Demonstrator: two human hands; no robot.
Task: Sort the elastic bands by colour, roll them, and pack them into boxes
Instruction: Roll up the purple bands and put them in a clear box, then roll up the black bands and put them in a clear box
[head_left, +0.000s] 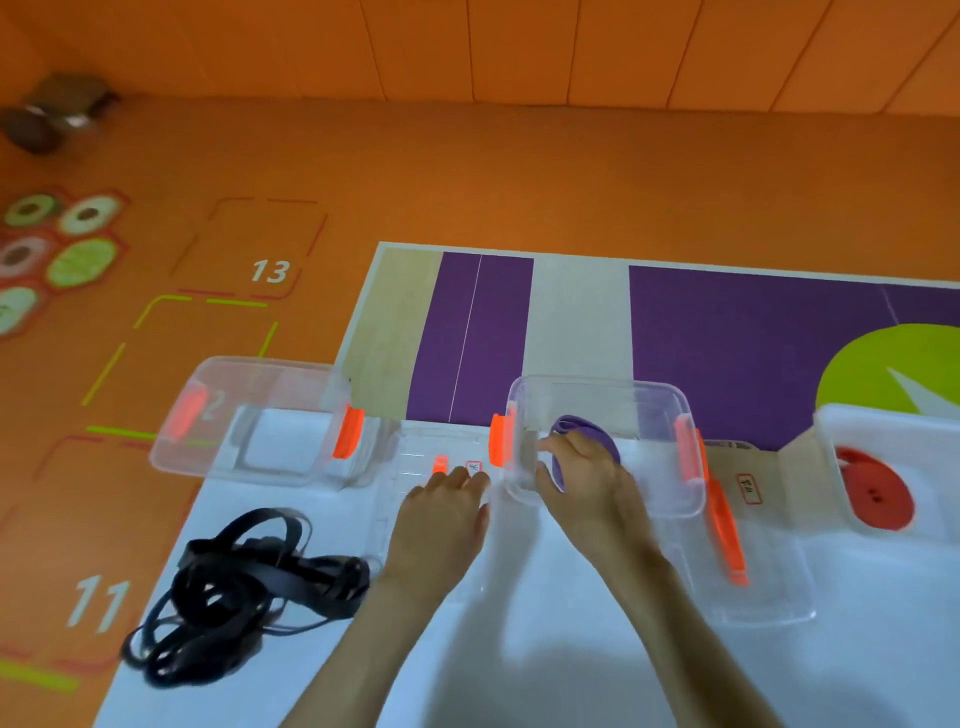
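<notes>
while the right hand (582, 478) reaches down into the middle box (597, 385), its fingers curl round the near edge of the purple roll (589, 430), which lies just beyond them inside the box. the left hand (447, 512) rests flat, fingers together, on the clear lid (408, 470) just left of that box, so it looks the nearer for closing. the black bands (244, 587) lie tangled beside the left forearm.

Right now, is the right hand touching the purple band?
Touching. The head view shows the right hand gripping the purple band inside the middle box, with no gap between them.
</notes>
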